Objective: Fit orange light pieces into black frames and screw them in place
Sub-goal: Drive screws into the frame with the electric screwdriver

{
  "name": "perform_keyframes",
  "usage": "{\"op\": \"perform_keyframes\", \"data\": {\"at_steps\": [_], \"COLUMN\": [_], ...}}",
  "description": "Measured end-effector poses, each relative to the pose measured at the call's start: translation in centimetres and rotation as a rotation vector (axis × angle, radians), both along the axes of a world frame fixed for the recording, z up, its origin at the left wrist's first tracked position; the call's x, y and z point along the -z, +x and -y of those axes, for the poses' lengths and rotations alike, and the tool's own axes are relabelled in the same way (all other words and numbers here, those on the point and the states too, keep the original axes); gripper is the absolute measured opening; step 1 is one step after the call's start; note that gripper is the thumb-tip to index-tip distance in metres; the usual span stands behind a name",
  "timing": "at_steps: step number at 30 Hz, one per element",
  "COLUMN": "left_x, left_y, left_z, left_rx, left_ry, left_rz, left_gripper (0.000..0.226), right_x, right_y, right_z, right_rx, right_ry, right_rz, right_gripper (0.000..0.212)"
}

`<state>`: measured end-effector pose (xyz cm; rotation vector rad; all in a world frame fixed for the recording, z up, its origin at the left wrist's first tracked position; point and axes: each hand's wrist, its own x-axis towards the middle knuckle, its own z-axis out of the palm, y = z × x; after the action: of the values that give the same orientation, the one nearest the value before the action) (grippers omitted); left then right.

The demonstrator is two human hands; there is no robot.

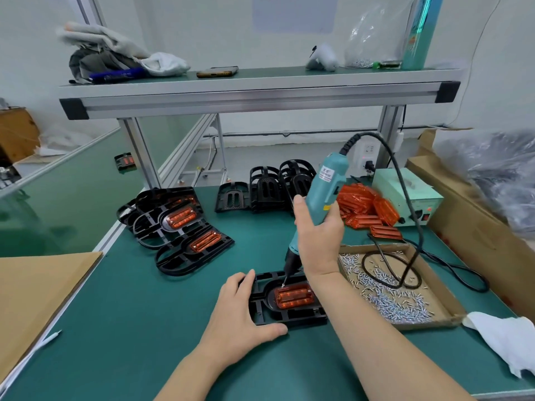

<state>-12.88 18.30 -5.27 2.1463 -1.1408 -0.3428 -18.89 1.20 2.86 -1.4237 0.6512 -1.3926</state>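
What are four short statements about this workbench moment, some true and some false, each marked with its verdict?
1. The right hand grips the teal electric screwdriver. True.
2. The screwdriver's tip is at the near right corner of the orange light piece. False: it is at the far left corner.
3. The left hand holds the left end of the black frame. True.
4. The loose screws lie in a metal bowl. False: they lie in a flat cardboard tray.

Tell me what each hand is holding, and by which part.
Right hand grips the screwdriver around its body's middle; left hand holds the black frame by its left end, between thumb and fingers.
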Motion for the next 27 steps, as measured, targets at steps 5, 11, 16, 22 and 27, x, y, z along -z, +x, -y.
{"op": "perform_keyframes", "data": {"at_steps": [5,11,16,22,27], "left_x": [0.1,0.2,0.4,0.4,0.3], "left_y": [0.1,0.1,0.1,0.1,0.1], "left_z": [0.0,0.0,0.0,0.1,0.1], "left_rx": [0.003,0.000,-0.009,-0.013,-0.009], "left_ry": [-0.019,-0.041,-0.050,-0.049,-0.046], "left_rz": [-0.015,-0.008,-0.006,0.001,0.005], "left_gripper": [0.130,0.130,0.131,0.131,0.130], "right_x": [0.2,0.3,0.4,0.5,0.4], "right_y": [0.7,0.9,0.9,1.2,1.4], "right_z": [-1.7,-2.7,-2.7,-3.2,-3.7], "right_rx": [-0.035,-0.094,-0.120,-0.171,-0.236], "right_ry": [-0.157,-0.240,-0.268,-0.302,-0.327], "right_rz": [-0.070,-0.109,-0.168,-0.201,-0.209], "right_gripper": [0.026,0.037,0.031,0.032,0.035]}}
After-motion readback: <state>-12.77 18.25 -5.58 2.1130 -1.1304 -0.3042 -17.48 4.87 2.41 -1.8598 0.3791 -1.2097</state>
